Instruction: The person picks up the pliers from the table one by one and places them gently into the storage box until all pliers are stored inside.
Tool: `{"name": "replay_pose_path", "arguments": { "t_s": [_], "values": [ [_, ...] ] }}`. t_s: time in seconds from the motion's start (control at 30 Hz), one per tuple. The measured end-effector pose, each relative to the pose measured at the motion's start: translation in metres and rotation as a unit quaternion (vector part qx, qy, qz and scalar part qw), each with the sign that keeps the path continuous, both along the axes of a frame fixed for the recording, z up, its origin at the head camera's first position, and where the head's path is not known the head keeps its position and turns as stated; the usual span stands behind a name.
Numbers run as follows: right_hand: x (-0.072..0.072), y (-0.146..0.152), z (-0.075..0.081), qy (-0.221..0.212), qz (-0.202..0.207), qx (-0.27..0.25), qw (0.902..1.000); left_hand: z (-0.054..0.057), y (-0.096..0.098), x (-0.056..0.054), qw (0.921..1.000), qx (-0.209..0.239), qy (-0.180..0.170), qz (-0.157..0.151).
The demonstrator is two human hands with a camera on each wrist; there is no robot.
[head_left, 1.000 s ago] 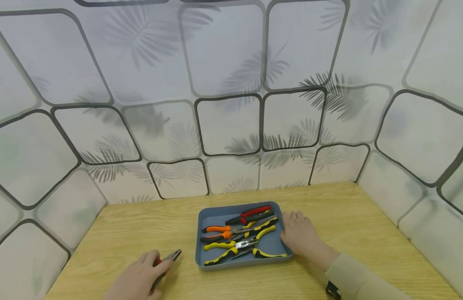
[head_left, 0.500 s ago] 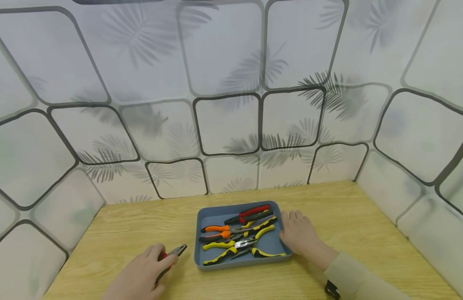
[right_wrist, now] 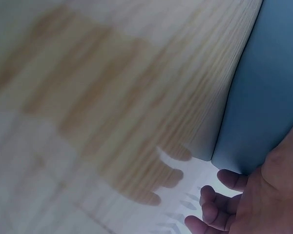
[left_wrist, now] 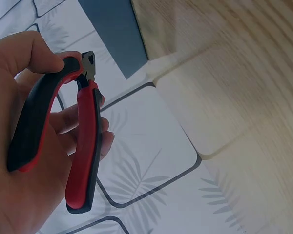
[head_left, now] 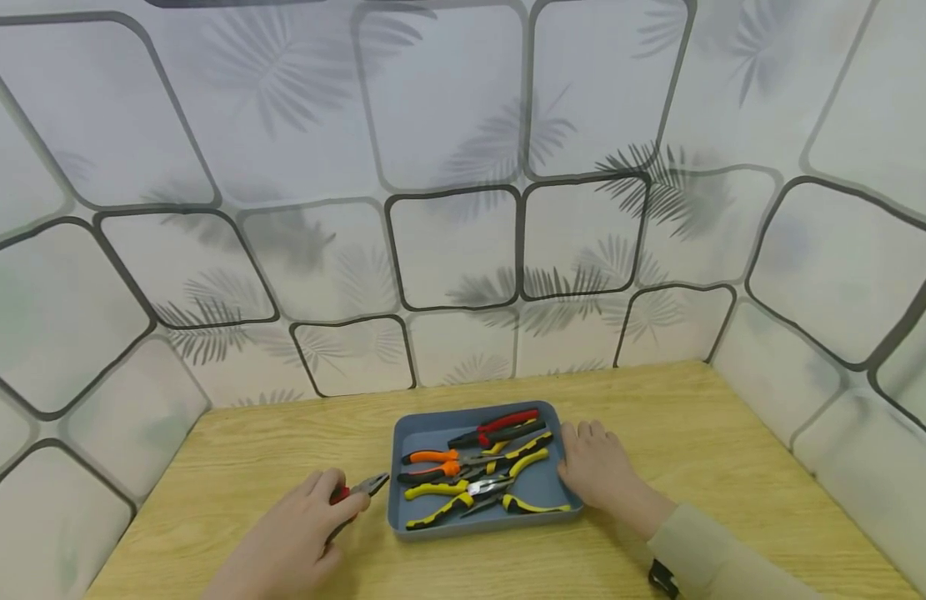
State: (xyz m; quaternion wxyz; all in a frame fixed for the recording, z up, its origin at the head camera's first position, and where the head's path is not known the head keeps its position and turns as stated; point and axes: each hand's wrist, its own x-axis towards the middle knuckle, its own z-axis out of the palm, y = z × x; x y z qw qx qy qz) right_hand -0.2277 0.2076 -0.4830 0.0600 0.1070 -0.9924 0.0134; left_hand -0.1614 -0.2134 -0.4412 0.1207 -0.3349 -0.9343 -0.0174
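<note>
My left hand (head_left: 301, 525) grips a pair of red-and-black pliers (head_left: 375, 483), whose metal nose points at the left wall of a blue-grey tray (head_left: 493, 527). In the left wrist view the two handles of these pliers (left_wrist: 90, 151) stand spread apart, with the thumb on one and fingertips around the other. At the tray's right side rests my right hand (head_left: 601, 467), its side against the wall. The right wrist view shows that hand (right_wrist: 263, 200) with loosely bent fingers beside the tray's outer wall (right_wrist: 268, 83).
Inside the tray lie red-and-black pliers (head_left: 508, 425), orange-handled pliers (head_left: 436, 458) and several yellow-and-black pliers (head_left: 440, 492), some overlapping. The wooden table (head_left: 282, 450) meets patterned walls (head_left: 463, 250) at the back and both sides. A dark object (head_left: 663, 577) shows below the right sleeve.
My left hand has moved right and slightly away from me with the pliers, bringing their nose close to the tray's left wall. The right hand and the tray have stayed put.
</note>
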Motion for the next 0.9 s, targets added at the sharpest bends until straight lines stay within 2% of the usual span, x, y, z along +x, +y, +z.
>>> {"name": "replay_pose_path", "arguments": {
  "t_s": [0.1, 0.33, 0.57, 0.77, 0.9],
  "values": [
    [0.0, 0.0, 0.0, 0.002, 0.001, 0.002, 1.0, 0.002, 0.003, -0.003, 0.9999, 0.002, 0.006, -0.01],
    [0.0, 0.0, 0.0, 0.012, 0.004, 0.004, 0.9999, 0.007, 0.008, -0.009, 0.9982, 0.011, 0.048, -0.033],
    [0.0, 0.0, -0.001, 0.012, 0.003, 0.007, 0.9999, 0.013, 0.013, -0.009, 0.9992, -0.005, 0.038, -0.014],
    [-0.001, 0.0, -0.001, 0.006, 0.003, 0.005, 1.0, 0.016, 0.014, -0.012, 0.9994, -0.009, 0.026, -0.021],
    [0.001, 0.0, 0.001, 0.006, 0.004, -0.002, 1.0, 0.016, 0.015, -0.015, 0.9991, -0.009, 0.032, -0.027]
  ]
}}
